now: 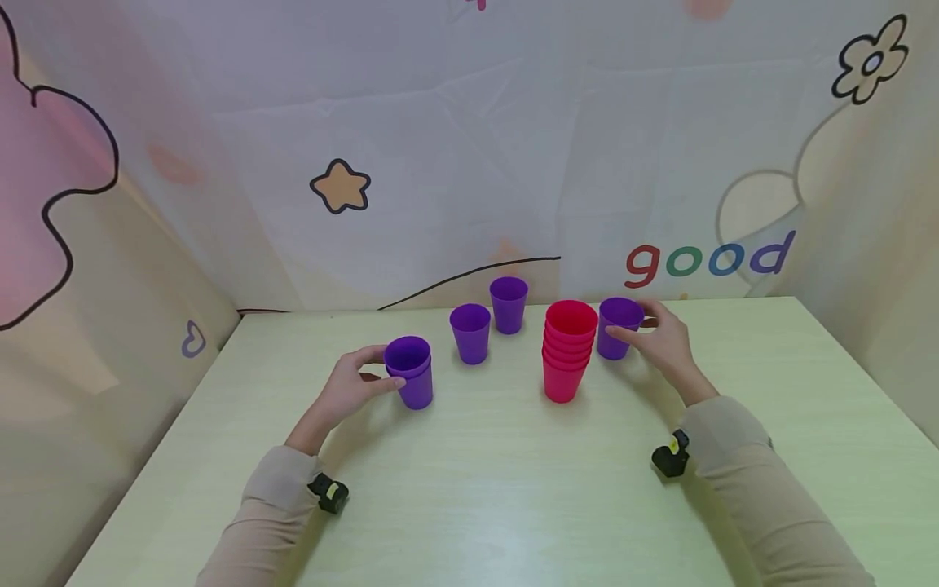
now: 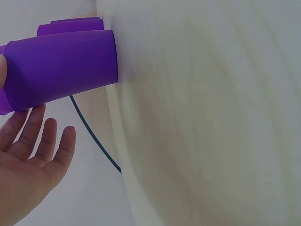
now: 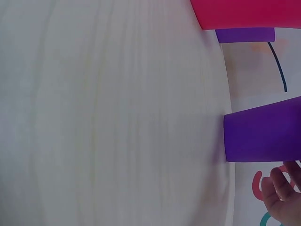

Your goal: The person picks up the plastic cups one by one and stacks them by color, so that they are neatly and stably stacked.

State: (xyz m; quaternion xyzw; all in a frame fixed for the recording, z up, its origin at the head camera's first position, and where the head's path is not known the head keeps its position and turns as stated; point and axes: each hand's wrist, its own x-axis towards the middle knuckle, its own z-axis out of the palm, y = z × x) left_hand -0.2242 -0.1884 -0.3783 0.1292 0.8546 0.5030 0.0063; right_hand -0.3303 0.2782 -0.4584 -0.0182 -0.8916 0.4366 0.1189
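My left hand grips a nested pair of purple cups near the rim, thumb in front and fingers behind. In the left wrist view the purple cups appear sideways, with fingertips against their side. On the right, my right hand pinches a single purple cup by its upper part. That purple cup shows in the right wrist view with its base at the tabletop. Between the hands stands a tall stack of red cups, just left of the right-hand cup.
Two more purple cups stand upright toward the back, one nearer and one farther. The pale wooden table meets a printed curtain at its rear edge. Similar cloth hangs on both sides.
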